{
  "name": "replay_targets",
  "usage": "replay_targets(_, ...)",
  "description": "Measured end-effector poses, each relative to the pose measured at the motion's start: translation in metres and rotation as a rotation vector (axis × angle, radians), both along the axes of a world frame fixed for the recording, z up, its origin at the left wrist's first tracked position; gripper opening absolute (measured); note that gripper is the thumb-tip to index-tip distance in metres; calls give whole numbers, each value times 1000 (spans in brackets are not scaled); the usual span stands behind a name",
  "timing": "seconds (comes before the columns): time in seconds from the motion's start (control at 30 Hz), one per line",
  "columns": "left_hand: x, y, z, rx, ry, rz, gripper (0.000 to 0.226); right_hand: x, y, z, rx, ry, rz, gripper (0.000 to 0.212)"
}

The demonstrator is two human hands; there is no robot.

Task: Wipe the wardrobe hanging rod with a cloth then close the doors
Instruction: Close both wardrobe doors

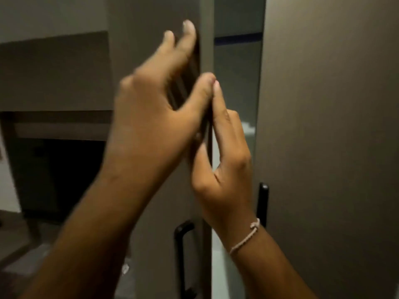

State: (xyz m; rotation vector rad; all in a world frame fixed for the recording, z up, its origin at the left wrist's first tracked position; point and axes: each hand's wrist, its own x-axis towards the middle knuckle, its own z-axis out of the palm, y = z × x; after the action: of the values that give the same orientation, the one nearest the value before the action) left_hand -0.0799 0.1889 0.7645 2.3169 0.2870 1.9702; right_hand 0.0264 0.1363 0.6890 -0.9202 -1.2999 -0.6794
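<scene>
The wardrobe's left door (151, 22) is a grey-brown panel standing ajar, with its thin edge (206, 29) facing me. My left hand (155, 108) lies against its front face with the fingers spread and the thumb at the edge. My right hand (224, 169), with a thin bracelet on the wrist, pinches that same edge, fingers behind it and thumb in front. The right door (323, 126) stands close by. A narrow gap (237, 83) between the doors shows the dim interior. Neither a cloth nor the hanging rod is in view.
A black bar handle (180, 255) is on the left door below my hands, and another black handle (263, 201) is on the right door. To the left is a dark recess (54, 173) under a ledge, with floor below it.
</scene>
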Motion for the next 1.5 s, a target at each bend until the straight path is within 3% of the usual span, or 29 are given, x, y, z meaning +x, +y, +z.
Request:
replay_targets(0.1, 47, -11, -17, -36, 148, 102, 72, 42, 2, -5, -63, 112, -190, 68)
replay_targets(0.23, 97, 0, -34, -31, 137, 120, 68, 77, 6, -13, -141, 92, -456, 52)
replay_targets(0.4, 132, 22, -42, -8, 112, 83, 65, 100, 15, -12, -292, 76, -743, 72)
replay_targets(0.8, 187, 55, -54, -7, 157, 175, 64, 134, 30, -8, -485, 106, -975, 84)
replay_targets(1.0, 199, 61, -54, 5, 169, 164, 66, 139, 35, -3, -491, 103, -1042, 97)
replay_targets(1.3, 200, 57, -49, -56, 279, 256, 70, 143, 33, 8, -621, 103, -1082, 101)
replay_targets(1.4, 198, 56, -48, -56, 317, 265, 73, 145, 29, 15, -624, 101, -1075, 95)
replay_targets(1.5, 189, 59, -44, -17, 336, 275, 75, 146, 21, 15, -560, 52, -984, 74)
